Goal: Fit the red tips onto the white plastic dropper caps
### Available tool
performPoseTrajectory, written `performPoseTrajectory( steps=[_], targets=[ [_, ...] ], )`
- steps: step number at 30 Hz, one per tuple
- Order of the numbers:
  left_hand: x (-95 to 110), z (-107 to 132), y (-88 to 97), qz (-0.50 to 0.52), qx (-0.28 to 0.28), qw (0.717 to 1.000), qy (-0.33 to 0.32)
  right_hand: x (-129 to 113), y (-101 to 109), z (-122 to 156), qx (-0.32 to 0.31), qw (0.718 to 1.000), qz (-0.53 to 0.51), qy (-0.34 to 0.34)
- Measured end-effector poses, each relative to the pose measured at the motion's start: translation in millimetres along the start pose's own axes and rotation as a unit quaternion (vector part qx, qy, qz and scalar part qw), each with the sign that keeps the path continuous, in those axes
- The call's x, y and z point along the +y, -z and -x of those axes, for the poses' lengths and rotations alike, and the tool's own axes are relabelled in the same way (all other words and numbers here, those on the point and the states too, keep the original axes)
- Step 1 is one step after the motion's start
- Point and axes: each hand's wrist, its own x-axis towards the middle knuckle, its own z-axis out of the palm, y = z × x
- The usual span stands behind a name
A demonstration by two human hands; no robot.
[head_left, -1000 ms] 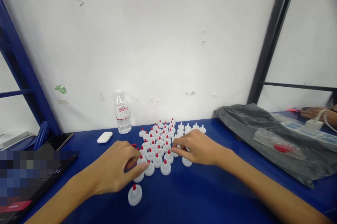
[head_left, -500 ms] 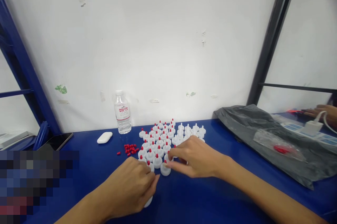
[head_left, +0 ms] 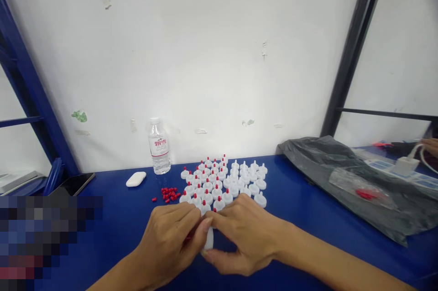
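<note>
My left hand [head_left: 171, 241] and my right hand [head_left: 244, 234] meet low in the middle over the blue table [head_left: 301, 218]. Both pinch one white nozzle cap [head_left: 209, 238] between their fingertips. A bit of red shows by my left fingers, too small to name. Just beyond the hands stand several white caps with red tips [head_left: 205, 181], and to their right several plain white caps [head_left: 251, 177]. A small heap of loose red tips [head_left: 169, 193] lies left of the group.
A water bottle [head_left: 159, 147] and a white earbud case [head_left: 136, 179] stand near the wall. A phone [head_left: 73, 184] lies at the left. A grey plastic bag [head_left: 356, 181] with a clear pouch of red tips covers the right. Another person's hand [head_left: 431, 145] shows at far right.
My left hand came back from the red tips toward me. My right hand left the cap rows with one white cap, and both hands now close on it together.
</note>
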Motion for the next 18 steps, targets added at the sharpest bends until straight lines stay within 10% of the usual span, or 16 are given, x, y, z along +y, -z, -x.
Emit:
performPoseTrajectory(
  steps=[7,12,18],
  targets=[
    [-2.5,2.5,6.1,0.143,-0.151,0.967,0.146,8.2,4.1,1.1,0.02,0.997,-0.059,-0.056],
    [-3.1,-7.9,0.0,0.373,-0.167,0.824,0.393,19.7,4.7,-4.0,0.07,0.996,0.026,-0.043],
    [-2.9,-16.8,-8.4,0.494,-0.127,0.686,0.519,34.0,3.6,-5.4,0.152,0.962,0.215,0.072]
  ],
)
